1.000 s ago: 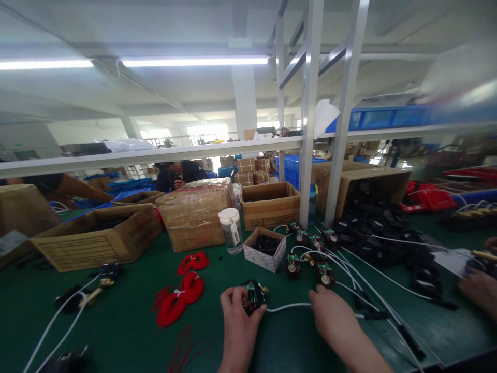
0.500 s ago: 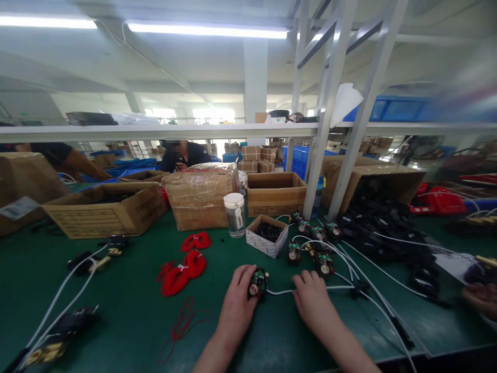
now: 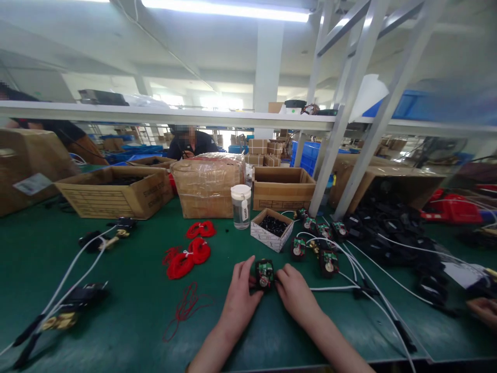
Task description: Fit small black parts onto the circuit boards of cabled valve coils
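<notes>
Both my hands meet on a small black module (image 3: 265,273) with a green circuit board and a round metal part, held just above the green table (image 3: 128,311). My left hand (image 3: 241,295) grips its left side with curled fingers. Pinching its right side is my right hand (image 3: 294,293). A white cable (image 3: 334,288) runs from the module to the right across the table. More modules of the same kind (image 3: 316,243) with white cables lie just beyond my right hand.
A small open box of black parts (image 3: 272,230) and a clear jar with a white lid (image 3: 241,206) stand behind the module. Red cord bundles (image 3: 189,256) lie left. Cardboard boxes (image 3: 116,191) line the back. A pile of black parts (image 3: 392,228) spreads right. Another person's hand (image 3: 483,310) shows at far right.
My right hand has slid left along the white cable and now grips the module together with my left hand. The view has tilted down and both hands sit closer together.
</notes>
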Available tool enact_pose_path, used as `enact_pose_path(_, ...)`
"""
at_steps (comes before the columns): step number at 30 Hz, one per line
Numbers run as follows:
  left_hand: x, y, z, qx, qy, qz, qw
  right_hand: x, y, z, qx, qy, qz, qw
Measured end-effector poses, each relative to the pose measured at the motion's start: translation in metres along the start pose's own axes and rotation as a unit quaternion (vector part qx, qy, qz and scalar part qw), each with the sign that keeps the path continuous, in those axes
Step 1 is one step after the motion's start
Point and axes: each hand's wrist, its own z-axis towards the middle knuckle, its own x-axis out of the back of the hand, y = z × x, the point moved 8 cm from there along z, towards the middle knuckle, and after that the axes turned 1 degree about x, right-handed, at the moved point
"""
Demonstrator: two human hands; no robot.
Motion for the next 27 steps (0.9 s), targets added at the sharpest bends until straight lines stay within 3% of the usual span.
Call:
enact_pose_path(7, -0.004, -0.003, -0.003, 0.047, -0.017, -0.034, 0.998, -0.010, -0.001, -0.003, 0.026, 0.009, -0.021, 0.999)
enact_pose_path(10, 0.008, -0.001, -0.012, 0.038, 0.001, -0.001, 0.999, -0.007, 0.000, -0.008, 0.043, 0.034, 0.016, 0.998)
enact_pose_path(13, 0.041, -0.003, -0.031, 0.040, 0.040, 0.072, 0.996, -0.003, 0.005, -0.017, 0.048, 0.072, 0.059, 0.994)
enact_pose_path(16, 0.088, -0.014, -0.050, 0.084, 0.090, 0.171, 0.978, -0.001, 0.010, -0.026, 0.046, 0.100, 0.089, 0.990)
enact_pose_path(18, 0.113, -0.023, -0.056, 0.114, 0.089, 0.228, 0.963, -0.002, 0.012, -0.030, 0.040, 0.107, 0.102, 0.988)
enact_pose_path(20, 0.126, -0.029, -0.055, 0.131, 0.065, 0.265, 0.953, -0.003, 0.012, -0.031, 0.036, 0.109, 0.111, 0.987)
enact_pose_path(27, 0.115, -0.034, -0.040, 0.117, 0.005, 0.317, 0.941, 0.001, 0.012, -0.034, 0.033, 0.126, 0.110, 0.985)
